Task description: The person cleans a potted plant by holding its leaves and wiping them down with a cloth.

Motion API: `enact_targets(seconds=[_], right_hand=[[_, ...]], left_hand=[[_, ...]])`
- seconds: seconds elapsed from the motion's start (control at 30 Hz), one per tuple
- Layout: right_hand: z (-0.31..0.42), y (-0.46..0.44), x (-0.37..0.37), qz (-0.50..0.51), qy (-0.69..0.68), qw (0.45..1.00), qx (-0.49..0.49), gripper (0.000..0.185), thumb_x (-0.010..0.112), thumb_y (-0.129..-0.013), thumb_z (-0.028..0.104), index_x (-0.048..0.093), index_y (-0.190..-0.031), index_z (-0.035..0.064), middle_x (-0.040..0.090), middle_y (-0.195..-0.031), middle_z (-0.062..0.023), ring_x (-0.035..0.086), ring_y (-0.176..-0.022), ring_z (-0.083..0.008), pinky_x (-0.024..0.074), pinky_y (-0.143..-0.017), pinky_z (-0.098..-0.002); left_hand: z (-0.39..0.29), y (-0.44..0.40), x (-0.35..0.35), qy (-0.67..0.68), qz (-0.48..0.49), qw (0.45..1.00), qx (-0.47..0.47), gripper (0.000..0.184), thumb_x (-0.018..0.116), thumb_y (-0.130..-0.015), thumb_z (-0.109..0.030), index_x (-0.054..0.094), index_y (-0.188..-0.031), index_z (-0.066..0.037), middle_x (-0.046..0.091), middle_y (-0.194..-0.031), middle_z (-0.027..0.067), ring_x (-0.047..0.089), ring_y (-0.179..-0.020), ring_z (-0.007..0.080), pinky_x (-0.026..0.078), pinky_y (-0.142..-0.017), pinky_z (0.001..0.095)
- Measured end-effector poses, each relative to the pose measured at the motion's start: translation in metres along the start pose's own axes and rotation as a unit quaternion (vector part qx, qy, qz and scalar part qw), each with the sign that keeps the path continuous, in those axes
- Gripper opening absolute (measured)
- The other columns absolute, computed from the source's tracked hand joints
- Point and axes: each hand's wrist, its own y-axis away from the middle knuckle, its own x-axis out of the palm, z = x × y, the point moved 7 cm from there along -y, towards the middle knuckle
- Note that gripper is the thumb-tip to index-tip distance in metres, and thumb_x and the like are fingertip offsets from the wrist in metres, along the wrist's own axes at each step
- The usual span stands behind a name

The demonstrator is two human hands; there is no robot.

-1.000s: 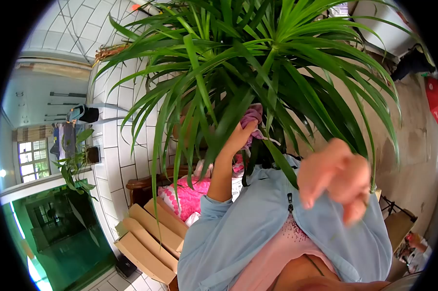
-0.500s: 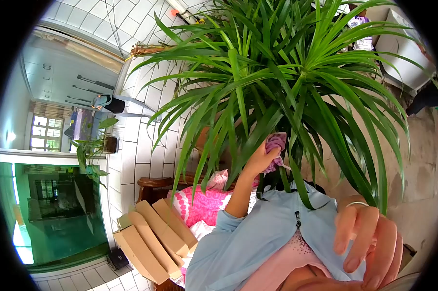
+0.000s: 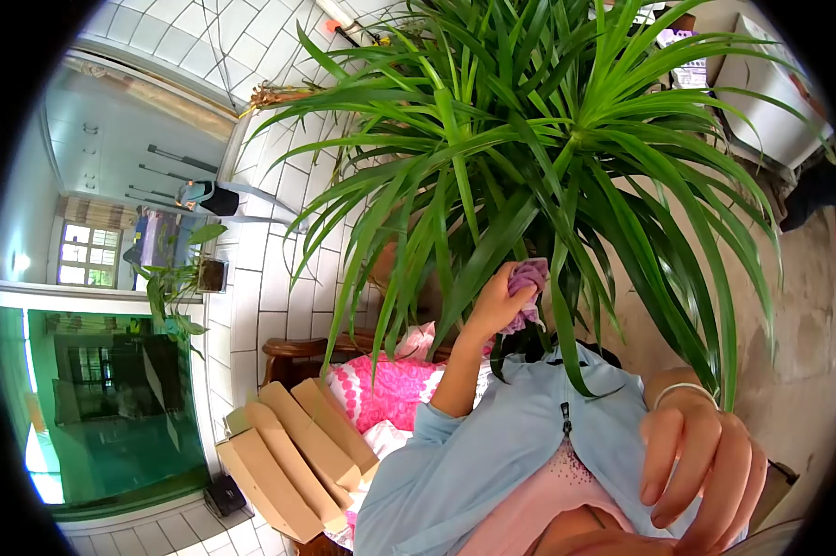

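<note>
My left hand (image 3: 503, 298) is closed around a crumpled purple cloth (image 3: 529, 295) under the leaves of a large potted-type plant (image 3: 575, 139) with long, narrow green blades. Whether a leaf lies inside the cloth is hidden. Close to the camera at lower right, my right hand (image 3: 705, 454) has its fingers curled down, with a pale bangle (image 3: 685, 389) on the wrist. What its fingers hold, if anything, cannot be made out. One long leaf (image 3: 686, 334) hangs down to that wrist and passes out of sight near it.
Brown cardboard pieces (image 3: 293, 454) and a pink-and-white patterned cushion (image 3: 390, 389) lie on a wooden seat (image 3: 293, 348) at lower left. A small potted plant (image 3: 212, 274) stands by the window. A white box (image 3: 760, 102) is at upper right, above the concrete floor (image 3: 798, 306).
My right hand's fingers have shifted slightly and curled closer together, showing more of the wrist. The cloth in my left hand has moved a little and looks more bunched.
</note>
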Motion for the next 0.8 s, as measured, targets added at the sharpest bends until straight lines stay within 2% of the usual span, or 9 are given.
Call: enact_targets(seconds=[0.07, 0.33, 0.43, 0.5, 0.57, 0.63, 0.67, 0.73, 0.8], right_hand=[[0.002, 0.015, -0.007, 0.104, -0.041, 0.989, -0.099, 0.004, 0.066, -0.083, 0.009, 0.068, -0.084, 0.0119, 0.061, -0.106, 0.0003, 0.06, -0.085, -0.0193, 0.0497, -0.077, -0.033], [0.009, 0.0, -0.002, 0.007, 0.015, 1.0, 0.013, 0.012, 0.055, -0.092, 0.016, 0.059, -0.081, 0.0199, 0.058, -0.088, 0.0127, 0.049, -0.084, -0.009, 0.0377, -0.075, -0.0263], [0.012, -0.002, -0.02, 0.128, -0.03, 0.987, -0.09, 0.01, 0.062, -0.084, 0.01, 0.07, -0.079, 0.0133, 0.064, -0.089, 0.0022, 0.058, -0.081, -0.0184, 0.0469, -0.072, -0.0322], [0.017, 0.007, -0.023, 0.261, -0.088, 0.956, -0.101, 0.016, 0.06, -0.081, -0.002, 0.055, -0.095, 0.0042, 0.054, -0.1, -0.0195, 0.06, -0.074, -0.0284, 0.0479, -0.063, -0.0389], [-0.007, 0.003, -0.035, 0.037, -0.107, 0.989, -0.093, 0.01, 0.056, -0.085, 0.0, 0.057, -0.095, 0.0031, 0.053, -0.103, -0.0147, 0.059, -0.083, -0.0275, 0.0463, -0.072, -0.0373], [-0.025, 0.011, -0.062, -0.081, 0.151, 0.984, 0.055, 0.006, 0.053, -0.092, 0.007, 0.056, -0.095, 0.0022, 0.054, -0.095, -0.0111, 0.055, -0.088, -0.0216, 0.0438, -0.076, -0.0343], [-0.046, 0.011, -0.075, -0.113, 0.149, 0.977, 0.1, 0.007, 0.052, -0.095, 0.009, 0.054, -0.095, 0.002, 0.053, -0.095, -0.0071, 0.054, -0.089, -0.0167, 0.0438, -0.077, -0.0303], [-0.094, 0.02, -0.104, -0.13, 0.209, 0.959, 0.141, 0.01, 0.055, -0.095, 0.013, 0.054, -0.095, 0.0036, 0.053, -0.097, -0.0009, 0.051, -0.086, -0.0076, 0.0424, -0.075, -0.0238], [-0.122, 0.03, -0.115, -0.161, 0.283, 0.934, 0.148, 0.011, 0.057, -0.092, 0.015, 0.055, -0.091, 0.0045, 0.052, -0.088, -0.0029, 0.051, -0.081, -0.0103, 0.0426, -0.071, -0.0253]], left_hand=[[0.001, 0.004, 0.002, 0.003, 0.0, 1.0, -0.003, 0.041, 0.063, -0.085, -0.016, 0.051, -0.12, 0.002, 0.062, -0.108, 0.0116, 0.058, -0.098, 0.0188, 0.044, -0.09, 0.0309], [-0.004, 0.0, 0.009, -0.002, 0.003, 1.0, -0.015, 0.042, 0.064, -0.084, -0.019, 0.052, -0.119, 0.001, 0.062, -0.108, 0.0123, 0.059, -0.098, 0.0195, 0.045, -0.089, 0.0312], [-0.008, -0.003, 0.014, 0.017, 0.005, 0.999, -0.031, 0.042, 0.064, -0.084, -0.018, 0.052, -0.119, 0.001, 0.063, -0.109, 0.0124, 0.059, -0.098, 0.0194, 0.046, -0.089, 0.0315], [-0.014, 0.001, 0.015, 0.028, 0.001, 0.999, -0.015, 0.042, 0.065, -0.083, -0.017, 0.052, -0.119, 0.001, 0.063, -0.108, 0.0123, 0.06, -0.098, 0.0198, 0.047, -0.087, 0.0321], [0.018, -0.008, 0.036, 0.133, 0.01, 0.99, -0.047, 0.043, 0.065, -0.085, -0.019, 0.053, -0.122, -0.001, 0.063, -0.11, 0.0114, 0.059, -0.1, 0.019, 0.047, -0.087, 0.0325], [-0.036, 0.006, 0.024, 0.129, 0.088, 0.987, 0.039, 0.042, 0.059, -0.09, -0.023, 0.052, -0.124, -0.001, 0.061, -0.114, 0.0121, 0.057, -0.105, 0.0205, 0.045, -0.091, 0.0319], [-0.044, 0.007, 0.032, 0.122, 0.15, 0.979, 0.066, 0.042, 0.059, -0.09, -0.023, 0.052, -0.124, -0.001, 0.061, -0.114, 0.0121, 0.057, -0.105, 0.0205, 0.045, -0.091, 0.0319], [-0.025, 0.003, 0.009, -0.019, 0.053, 0.998, -0.022, 0.036, 0.052, -0.094, -0.02, 0.052, -0.119, 0.006, 0.06, -0.11, 0.0113, 0.055, -0.102, 0.0202, 0.043, -0.086, 0.0328], [-0.019, 0.012, 0.005, 0.098, 0.029, 0.989, -0.104, 0.033, 0.051, -0.095, -0.019, 0.054, -0.116, 0.007, 0.059, -0.1, 0.0065, 0.053, -0.086, 0.0147, 0.043, -0.075, 0.0284]])
